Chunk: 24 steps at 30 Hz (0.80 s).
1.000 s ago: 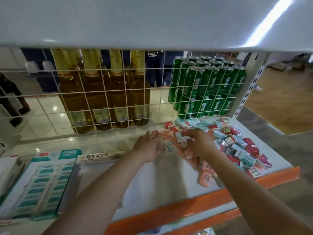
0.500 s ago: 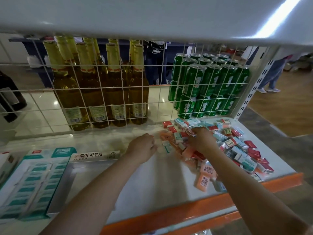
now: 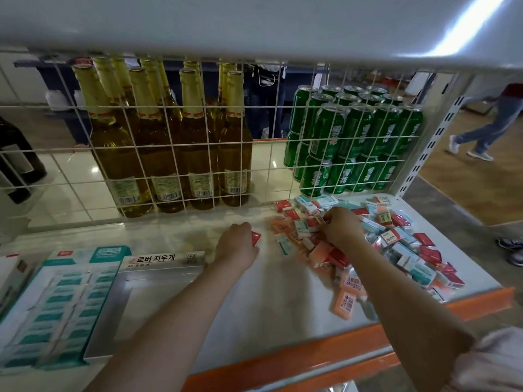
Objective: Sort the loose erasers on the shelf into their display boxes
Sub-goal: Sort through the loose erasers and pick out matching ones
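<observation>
A heap of loose erasers (image 3: 396, 244) in red, teal-white and orange wrappers covers the right half of the white shelf (image 3: 254, 306). My left hand (image 3: 236, 246) grips a red eraser (image 3: 256, 238) just left of the heap. My right hand (image 3: 341, 226) reaches into the heap's upper left and pinches a small eraser at its fingertips. An open silver display box (image 3: 164, 264) with a Korean label stands left of my left hand. A teal display box (image 3: 56, 306) filled with rows of erasers lies further left.
A white wire grid (image 3: 209, 142) closes the back of the shelf, with amber bottles (image 3: 169, 154) and green cans (image 3: 353, 142) behind it. The upper shelf (image 3: 254, 24) hangs low overhead. An orange front edge (image 3: 325, 352) rims the shelf. A person's legs (image 3: 486, 128) stand at far right.
My left hand has drawn slightly left out of the heap with a red eraser in it. My right hand has reached further back into the pile and closed on an eraser.
</observation>
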### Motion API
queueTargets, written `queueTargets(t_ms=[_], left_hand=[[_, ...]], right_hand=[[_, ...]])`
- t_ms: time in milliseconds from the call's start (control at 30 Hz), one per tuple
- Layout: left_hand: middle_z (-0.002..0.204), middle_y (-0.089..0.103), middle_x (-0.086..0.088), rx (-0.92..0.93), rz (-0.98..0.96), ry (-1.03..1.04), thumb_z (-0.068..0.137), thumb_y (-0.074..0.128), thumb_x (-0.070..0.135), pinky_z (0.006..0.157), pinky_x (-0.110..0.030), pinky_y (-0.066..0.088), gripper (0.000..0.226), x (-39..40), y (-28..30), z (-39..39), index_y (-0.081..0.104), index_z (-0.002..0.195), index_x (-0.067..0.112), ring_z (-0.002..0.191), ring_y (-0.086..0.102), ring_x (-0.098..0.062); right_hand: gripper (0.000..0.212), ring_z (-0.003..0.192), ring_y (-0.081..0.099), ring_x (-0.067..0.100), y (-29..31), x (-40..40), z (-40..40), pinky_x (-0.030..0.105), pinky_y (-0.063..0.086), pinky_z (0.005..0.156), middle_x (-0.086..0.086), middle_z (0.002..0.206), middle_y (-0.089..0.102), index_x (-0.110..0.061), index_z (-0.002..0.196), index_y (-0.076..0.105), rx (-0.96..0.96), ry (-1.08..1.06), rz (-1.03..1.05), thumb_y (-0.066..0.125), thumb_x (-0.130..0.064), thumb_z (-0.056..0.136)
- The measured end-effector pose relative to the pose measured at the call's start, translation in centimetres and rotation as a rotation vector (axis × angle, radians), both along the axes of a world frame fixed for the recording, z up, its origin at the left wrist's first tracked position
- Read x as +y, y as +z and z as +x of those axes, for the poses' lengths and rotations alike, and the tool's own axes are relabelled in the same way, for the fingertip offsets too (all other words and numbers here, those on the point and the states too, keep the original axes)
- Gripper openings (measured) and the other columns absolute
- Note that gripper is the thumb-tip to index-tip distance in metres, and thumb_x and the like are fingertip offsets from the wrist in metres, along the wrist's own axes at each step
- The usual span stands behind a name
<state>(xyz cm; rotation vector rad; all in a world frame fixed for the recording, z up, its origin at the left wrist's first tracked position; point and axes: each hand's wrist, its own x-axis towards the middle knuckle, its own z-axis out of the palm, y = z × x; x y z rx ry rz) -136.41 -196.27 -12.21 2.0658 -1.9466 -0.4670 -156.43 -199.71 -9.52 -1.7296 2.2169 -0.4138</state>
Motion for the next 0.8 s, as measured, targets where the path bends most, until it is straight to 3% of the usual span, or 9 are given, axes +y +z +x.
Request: queueTargets(t_ms=[200, 300, 367, 433, 533, 633, 800], left_hand=[[0.113, 0.062, -0.007, 0.081, -0.071, 0.035, 0.085, 0.058, 0.025, 0.078, -0.029, 0.044, 0.031, 0.6, 0.6, 0.7, 0.059, 0.113, 0.012, 0.102, 0.057, -0.026], [0.101, 0.065, -0.008, 0.178, -0.085, 0.065, 0.085, 0.056, 0.024, 0.069, -0.029, 0.042, 0.025, 1.0, 1.1, 1.0, 0.065, 0.104, 0.010, 0.092, 0.059, -0.027], [0.097, 0.066, -0.011, 0.212, -0.094, 0.050, 0.087, 0.054, 0.023, 0.064, -0.028, 0.039, 0.023, 1.3, 1.4, 1.1, 0.067, 0.100, 0.007, 0.088, 0.059, -0.028], [0.101, 0.066, -0.012, 0.249, -0.108, 0.024, 0.089, 0.054, 0.020, 0.068, -0.030, 0.042, 0.024, 1.5, 1.5, 1.1, 0.068, 0.103, 0.006, 0.091, 0.059, -0.027], [0.111, 0.064, -0.009, 0.327, -0.126, -0.005, 0.090, 0.055, 0.015, 0.078, -0.028, 0.045, 0.025, 2.1, 1.5, 1.2, 0.066, 0.111, 0.007, 0.100, 0.058, -0.024], [0.105, 0.065, -0.006, 0.474, -0.110, 0.005, 0.086, 0.060, 0.010, 0.074, -0.020, 0.041, 0.021, 2.4, 1.2, 1.4, 0.066, 0.106, 0.007, 0.095, 0.060, -0.019], [0.106, 0.066, -0.016, 0.811, -0.008, 0.101, 0.085, 0.059, -0.003, 0.078, -0.031, 0.055, 0.025, 3.1, 1.4, 2.1, 0.062, 0.110, -0.001, 0.086, 0.064, -0.023]], right_hand=[[0.019, 0.080, 0.057, 0.028, 0.4, 0.5, -0.5, 0.032, 0.043, 0.065, 0.014, 0.091, 0.064, -0.002, 0.098, 0.062, -0.069, -0.029, -0.121, 0.046, -0.007, 0.091], [0.021, 0.083, 0.059, 0.031, 0.6, 0.8, -0.5, 0.038, 0.050, 0.070, 0.018, 0.098, 0.065, 0.000, 0.104, 0.057, -0.114, -0.027, -0.187, 0.041, -0.007, 0.092], [0.022, 0.078, 0.058, 0.027, 0.7, 1.1, -0.3, 0.035, 0.049, 0.062, 0.016, 0.099, 0.064, -0.002, 0.111, 0.054, -0.156, -0.017, -0.185, 0.040, -0.010, 0.095], [0.022, 0.074, 0.059, 0.025, 0.8, 1.6, 0.0, 0.028, 0.043, 0.055, 0.013, 0.094, 0.064, -0.004, 0.111, 0.054, -0.186, 0.017, -0.179, 0.041, -0.013, 0.096], [0.021, 0.076, 0.060, 0.023, 0.9, 2.6, 0.6, 0.027, 0.043, 0.057, 0.008, 0.087, 0.063, -0.005, 0.109, 0.057, -0.227, 0.087, -0.197, 0.042, -0.013, 0.096], [0.022, 0.066, 0.056, 0.016, 1.2, 3.8, 1.4, 0.023, 0.043, 0.052, 0.006, 0.088, 0.064, -0.006, 0.112, 0.059, -0.308, 0.126, -0.216, 0.045, -0.012, 0.095], [0.018, 0.068, 0.060, 0.018, 2.2, 6.2, 2.5, 0.030, 0.052, 0.065, 0.005, 0.081, 0.065, -0.008, 0.105, 0.063, -0.397, 0.200, -0.175, 0.050, -0.009, 0.093]])
